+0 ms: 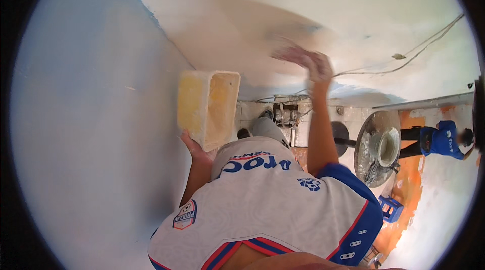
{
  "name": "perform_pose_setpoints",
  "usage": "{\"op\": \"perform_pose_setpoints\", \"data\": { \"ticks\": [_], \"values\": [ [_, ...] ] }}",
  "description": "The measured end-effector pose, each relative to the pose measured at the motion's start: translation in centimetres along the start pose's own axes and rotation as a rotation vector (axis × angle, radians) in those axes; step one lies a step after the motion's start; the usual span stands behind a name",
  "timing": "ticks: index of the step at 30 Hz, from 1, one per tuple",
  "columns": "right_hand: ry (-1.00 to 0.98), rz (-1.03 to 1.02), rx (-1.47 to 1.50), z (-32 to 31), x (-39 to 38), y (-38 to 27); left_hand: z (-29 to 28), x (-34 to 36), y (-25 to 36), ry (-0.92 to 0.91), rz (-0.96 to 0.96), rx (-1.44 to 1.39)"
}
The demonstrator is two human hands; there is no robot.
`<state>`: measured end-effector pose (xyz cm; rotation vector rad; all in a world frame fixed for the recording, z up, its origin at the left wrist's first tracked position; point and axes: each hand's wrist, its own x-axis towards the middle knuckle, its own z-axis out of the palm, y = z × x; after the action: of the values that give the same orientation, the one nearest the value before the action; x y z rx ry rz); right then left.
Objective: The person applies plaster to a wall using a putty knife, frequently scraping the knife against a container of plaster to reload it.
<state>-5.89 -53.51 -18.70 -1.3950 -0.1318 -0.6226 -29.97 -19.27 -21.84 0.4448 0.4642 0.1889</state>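
A yellow rectangular plastic tub (pixel 189 108), smeared with pale residue, is tipped on its side with its hollow facing right. My left hand (pixel 198 150) grips it at its lower edge, with the thumb against the outside and the other fingers mostly hidden. My right hand (pixel 316 65) is raised in front of the pale, patchy wall (pixel 242 22). It is whitened and smeared by motion, so I cannot make out its fingers or whether it holds a thin tool. A grey damp-looking patch (pixel 295 28) shows on the wall just beyond it.
A bluish wall (pixel 91 118) rises close on my left. Thin cables (pixel 404 68) hang across the wall ahead. To the right, a round, splattered table (pixel 371 136) bears a whitened bucket (pixel 388 148). Beyond it are a person in blue (pixel 439 138) and a blue crate (pixel 390 209).
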Motion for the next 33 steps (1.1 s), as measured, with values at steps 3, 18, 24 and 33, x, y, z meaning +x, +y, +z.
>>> {"op": "perform_pose_setpoints", "data": {
  "ticks": [3,18,24,33],
  "values": [
    [0.005,-0.035,-0.196,4.4,0.5,0.5,-2.2,1.6,-0.2,-0.061,-0.015,0.003],
    [-0.038,-0.073,0.012,-0.6,1.5,-4.1,-0.7,1.2,0.0,-0.075,0.023,0.0],
    [-0.201,0.061,-0.136,6.9,-1.9,-0.5,-1.9,1.8,-0.1,-0.077,-0.038,-0.041],
    [-0.173,-0.055,0.036,0.7,0.0,-3.0,-2.9,2.2,0.1,-0.168,-0.033,-0.053]
  ]
}}
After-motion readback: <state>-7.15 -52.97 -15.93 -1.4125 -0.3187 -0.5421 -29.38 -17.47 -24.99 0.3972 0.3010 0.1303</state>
